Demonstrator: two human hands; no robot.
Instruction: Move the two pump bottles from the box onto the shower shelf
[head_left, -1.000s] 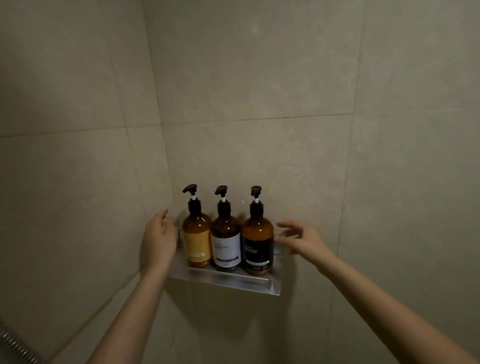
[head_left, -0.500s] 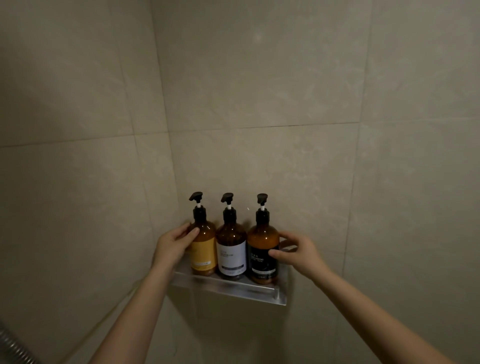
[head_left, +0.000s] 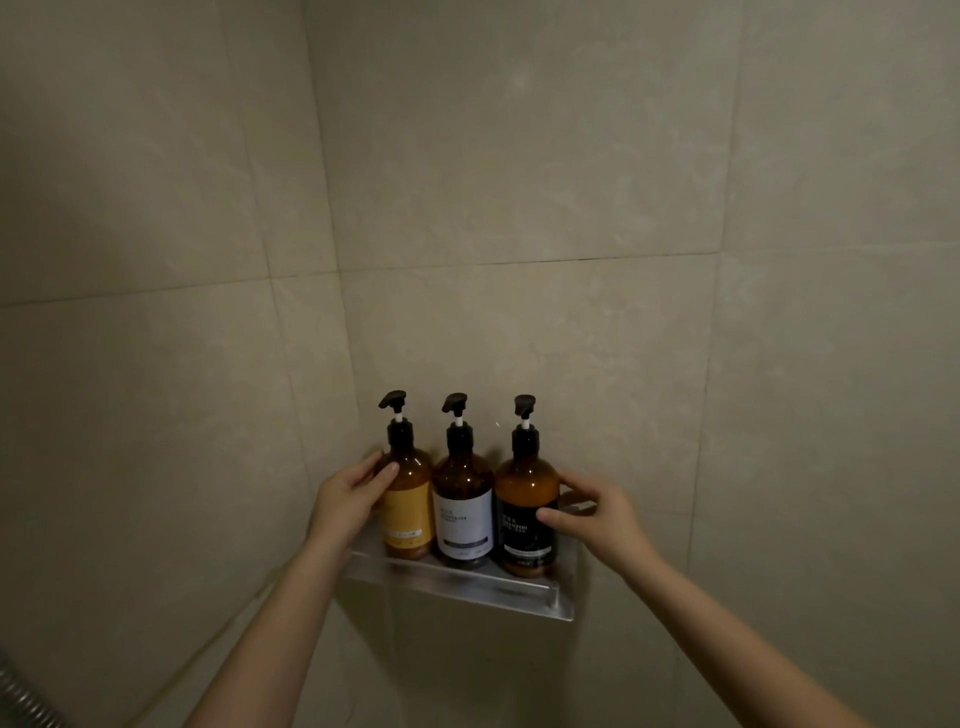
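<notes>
Three amber pump bottles with black pumps stand upright in a row on a clear shower shelf in the tiled corner. The left one has a yellow label, the middle one a white label, the right one a black label. My left hand wraps the left side of the yellow-label bottle, thumb on its shoulder. My right hand grips the right side of the black-label bottle, thumb across its label. No box is in view.
Beige tiled walls meet in a corner just behind the shelf's left end. A ribbed metal shower hose shows at the bottom left edge.
Both hands have come in from beside the shelf and closed on the outer bottles. The bottles stay in the same row on the shelf.
</notes>
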